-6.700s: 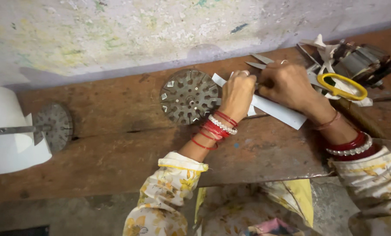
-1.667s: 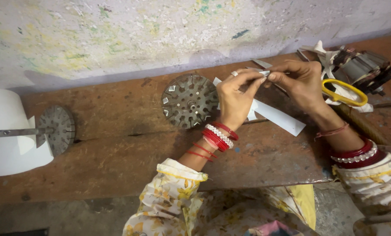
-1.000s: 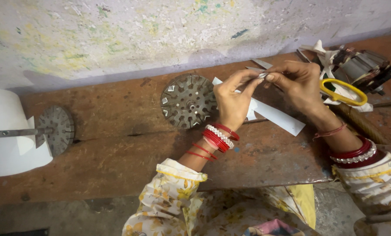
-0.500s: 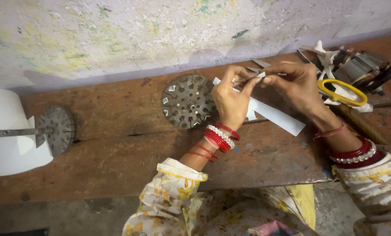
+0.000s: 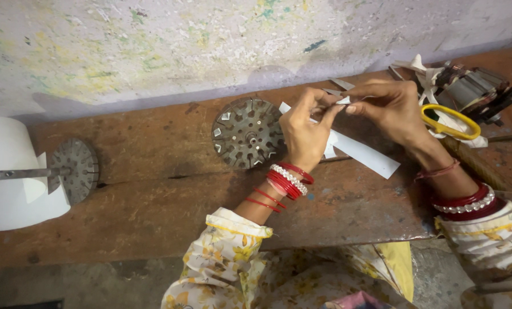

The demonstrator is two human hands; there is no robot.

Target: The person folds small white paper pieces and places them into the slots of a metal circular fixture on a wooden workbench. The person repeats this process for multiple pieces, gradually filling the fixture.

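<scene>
Both hands are up off the bench now, close together near its back edge. A little while ago they were pressed down on the long white paper strip (image 5: 362, 154). Now the left hand (image 5: 304, 134) and the right hand (image 5: 390, 106) pinch a small white paper slip (image 5: 343, 100) between their fingertips. So the work has gone from the flat strip to this little piece held in the air.

The round metal disc with slots and holes (image 5: 247, 133) lies just beside the left hand, toward the left. The strip lies under the hands. Yellow-handled scissors (image 5: 447, 121) rest close to the right wrist, by a pile of metal parts (image 5: 467, 88) at the right end. Far left sits a second slotted disc on a rod (image 5: 72, 170) against white paper sheets (image 5: 10, 171). Nothing lies between the hands and the disc.
</scene>
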